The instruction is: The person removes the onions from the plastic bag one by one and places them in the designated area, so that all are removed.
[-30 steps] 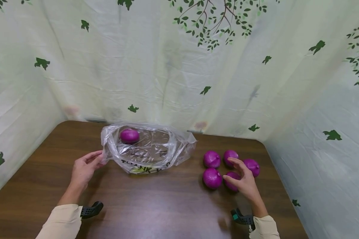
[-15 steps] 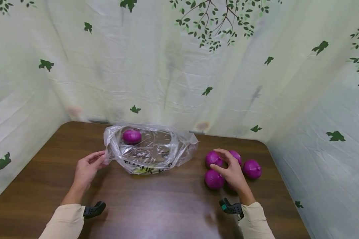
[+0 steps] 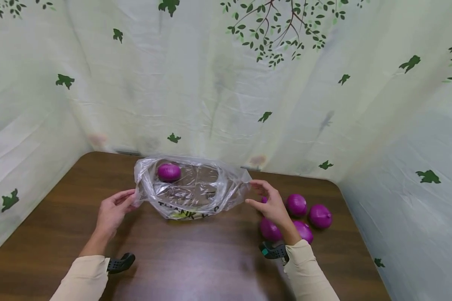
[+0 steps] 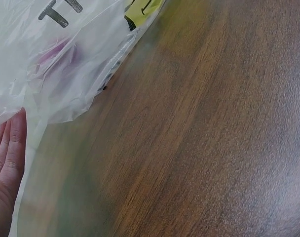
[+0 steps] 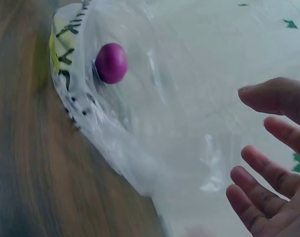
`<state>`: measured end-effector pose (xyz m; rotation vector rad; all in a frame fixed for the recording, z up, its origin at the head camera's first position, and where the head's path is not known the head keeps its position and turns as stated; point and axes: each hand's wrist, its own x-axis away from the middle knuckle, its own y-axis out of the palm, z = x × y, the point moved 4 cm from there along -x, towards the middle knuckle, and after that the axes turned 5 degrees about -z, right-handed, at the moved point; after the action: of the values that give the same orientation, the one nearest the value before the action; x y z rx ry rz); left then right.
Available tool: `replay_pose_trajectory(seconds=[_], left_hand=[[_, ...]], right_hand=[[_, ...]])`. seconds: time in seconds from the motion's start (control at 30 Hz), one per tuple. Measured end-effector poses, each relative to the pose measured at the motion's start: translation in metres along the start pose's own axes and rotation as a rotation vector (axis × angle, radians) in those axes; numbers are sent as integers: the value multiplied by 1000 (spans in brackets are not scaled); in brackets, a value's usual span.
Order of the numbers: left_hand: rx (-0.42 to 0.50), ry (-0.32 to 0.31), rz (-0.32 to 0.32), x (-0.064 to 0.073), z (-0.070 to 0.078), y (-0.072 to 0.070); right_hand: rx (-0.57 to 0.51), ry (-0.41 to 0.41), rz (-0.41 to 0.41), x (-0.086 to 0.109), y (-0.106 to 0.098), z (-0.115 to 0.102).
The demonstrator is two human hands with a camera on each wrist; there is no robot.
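Observation:
A clear plastic bag point(image 3: 235, 192) with dark lettering lies mouth-up on the table, and one red onion point(image 3: 169, 172) sits inside at its left. My left hand point(image 3: 112, 212) pinches the bag's left edge between thumb and fingers; the left wrist view shows only part of that hand point(image 4: 7, 163). At the bag's right corner my right hand point(image 3: 274, 205) has its thumb and fingers spread. In the right wrist view the right hand point(image 5: 276, 182) holds nothing; whether a fingertip touches the plastic I cannot tell.
Several more red onions point(image 3: 320, 216) rest right of the bag, around my right forearm; one onion point(image 3: 264, 200) is mostly hidden behind the right hand. A pale leaf-print curtain point(image 3: 211, 83) hangs along the back and sides of the brown wooden table point(image 3: 196, 259).
My right hand has moved left from above the loose onions to the bag's right corner, carrying nothing. The left hand keeps its hold on the bag. The head view has shifted slightly.

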<state>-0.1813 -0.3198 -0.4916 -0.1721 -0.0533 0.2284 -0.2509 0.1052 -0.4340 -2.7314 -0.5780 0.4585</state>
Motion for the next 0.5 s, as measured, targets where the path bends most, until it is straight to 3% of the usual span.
replay_pose_trajectory(seconds=[0.27, 0.43, 0.5], left_hand=[[-12, -34, 3, -3, -4, 3], [-33, -46, 8, -2, -4, 2], [-31, -47, 9, -1, -4, 1]], right_hand=[[49, -75, 39, -5, 22, -41], [9, -126, 28, -12, 36, -46], [-22, -136, 19, -17, 42, -39]])
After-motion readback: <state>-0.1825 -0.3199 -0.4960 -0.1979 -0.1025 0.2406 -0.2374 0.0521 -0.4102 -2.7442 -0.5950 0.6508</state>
